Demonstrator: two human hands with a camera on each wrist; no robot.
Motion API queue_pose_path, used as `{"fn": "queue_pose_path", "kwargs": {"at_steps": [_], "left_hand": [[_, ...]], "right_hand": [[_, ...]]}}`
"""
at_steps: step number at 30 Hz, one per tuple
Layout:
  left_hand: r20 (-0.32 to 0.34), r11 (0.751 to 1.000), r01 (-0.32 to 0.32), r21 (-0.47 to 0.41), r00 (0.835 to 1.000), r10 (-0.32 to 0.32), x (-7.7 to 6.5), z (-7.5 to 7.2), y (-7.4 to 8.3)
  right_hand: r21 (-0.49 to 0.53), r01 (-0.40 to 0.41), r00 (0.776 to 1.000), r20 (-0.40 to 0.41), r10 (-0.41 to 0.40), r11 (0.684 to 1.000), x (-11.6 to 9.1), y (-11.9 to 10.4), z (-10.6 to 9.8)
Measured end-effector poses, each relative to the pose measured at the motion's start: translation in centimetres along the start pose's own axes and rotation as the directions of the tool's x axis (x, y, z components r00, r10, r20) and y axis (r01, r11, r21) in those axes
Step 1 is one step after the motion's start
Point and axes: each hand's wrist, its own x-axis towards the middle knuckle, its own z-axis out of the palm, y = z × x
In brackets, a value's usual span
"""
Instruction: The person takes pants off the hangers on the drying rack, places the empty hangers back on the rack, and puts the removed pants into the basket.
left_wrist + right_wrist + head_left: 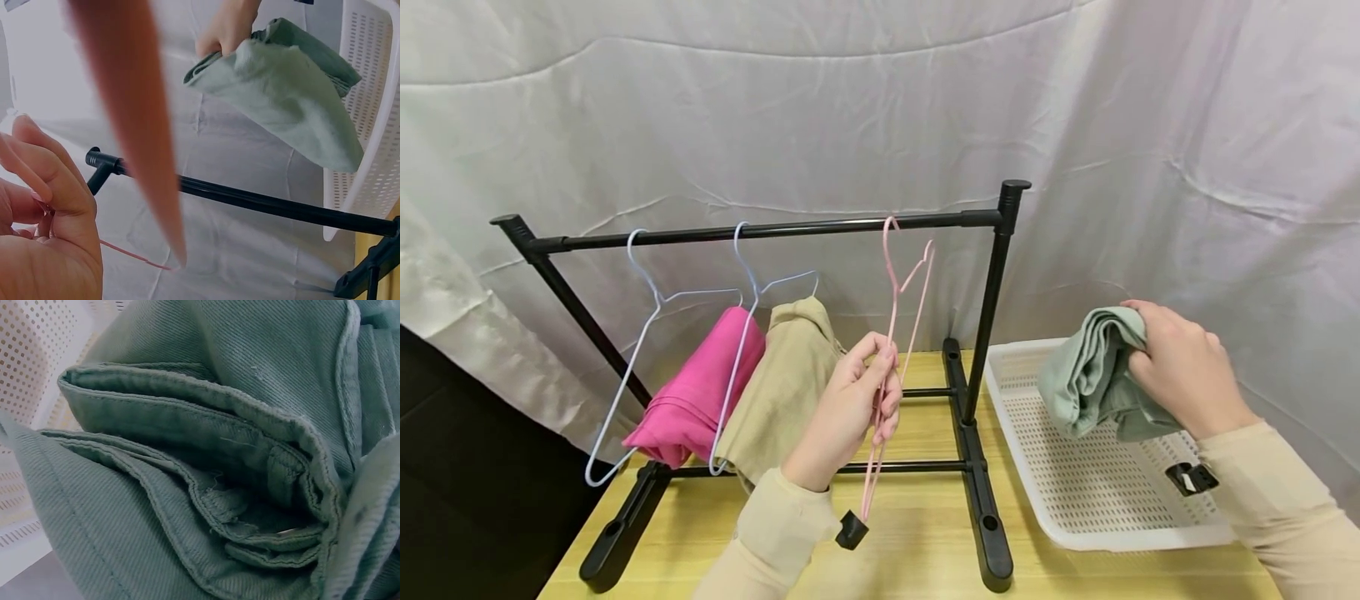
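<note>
In the head view my left hand (857, 392) pinches a pink clothes hanger (892, 317) by one side. The hanger's hook overlaps the black rail; I cannot tell whether it rests on it. A blurred pink bar of the hanger (134, 119) crosses the left wrist view close up, beside the left hand (50, 212). My right hand (1183, 367) grips a bundle of folded sage-green pants (1093, 367) above a white basket (1052, 533). Filling most of the right wrist view, the pants (156, 419) show a stitched waistband and a belt loop.
A black garment rack (820, 228) stands on the wooden table (917, 550). Two pale blue hangers (643, 333) hang from its left half, with a magenta garment (700, 387) and a khaki garment (782, 375) on them. Behind is a pale curtain (850, 108).
</note>
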Motion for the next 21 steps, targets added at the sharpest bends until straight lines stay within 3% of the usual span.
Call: {"fn": "queue_pose_path", "kwargs": {"at_steps": [7, 12, 14, 17, 21], "left_hand": [[0.006, 1.0, 0.023, -0.005, 1.0, -0.023, -0.6, -0.4, -0.6], [0.009, 0.999, 0.029, -0.015, 1.0, -0.029, -0.8, -0.5, -1.0], [0.007, 0.999, 0.03, -0.019, 1.0, -0.03, -0.9, -0.5, -1.1], [0.005, 0.999, 0.03, -0.02, 1.0, -0.03, -1.2, -0.5, -1.3], [-0.001, 1.0, 0.019, -0.023, 1.0, -0.019, -1.5, -0.7, -1.4]], "right_hand": [[-0.052, -0.048, 0.997, 0.055, 0.051, 0.997, 1.8, 0.2, 0.5], [-0.098, -0.144, 0.99, -0.002, 0.144, 0.985, 3.7, 0.0, 1.2], [-0.127, -0.148, 0.989, -0.028, 0.145, 0.981, 3.9, -0.3, 2.0], [-0.186, -0.079, 0.997, -0.023, 0.076, 0.979, 2.9, -0.7, 3.6], [-0.271, 0.113, 0.993, 0.008, -0.115, 0.956, 0.3, -1.7, 5.7]]}}
